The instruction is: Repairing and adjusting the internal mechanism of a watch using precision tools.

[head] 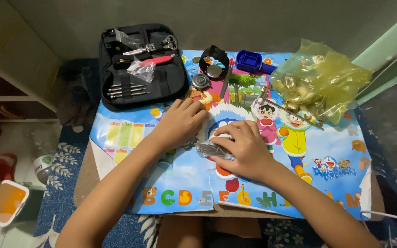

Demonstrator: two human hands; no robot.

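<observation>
Head view, near to far. At centre frame my right hand (246,149) lies curled, fingers bent down and closed over a small crinkled clear plastic bag of grey metal parts (213,150), which it pins against the colourful cartoon alphabet mat (184,183); the bag projects leftward from under the fingertips, its long axis roughly left to right. My left hand (180,124), just left of centre, rests loosely curled on the mat with its fingers near the bag's upper left end; I cannot tell whether it grips anything. The right hand is the nearer to the bag, in contact with it. Further up, at upper centre, sit a black wristwatch with curled strap (214,61), a round metal watch case (201,81) and a blue plastic holder block (249,60). At upper left lies an open black zip tool case with screwdrivers and a red-handled tool (141,69); at upper right, a crumpled yellow transparent plastic bag (320,80). The mat covers a low board over blue patterned carpet (56,202); an orange-filled white tub (3,202) sits lower left.
</observation>
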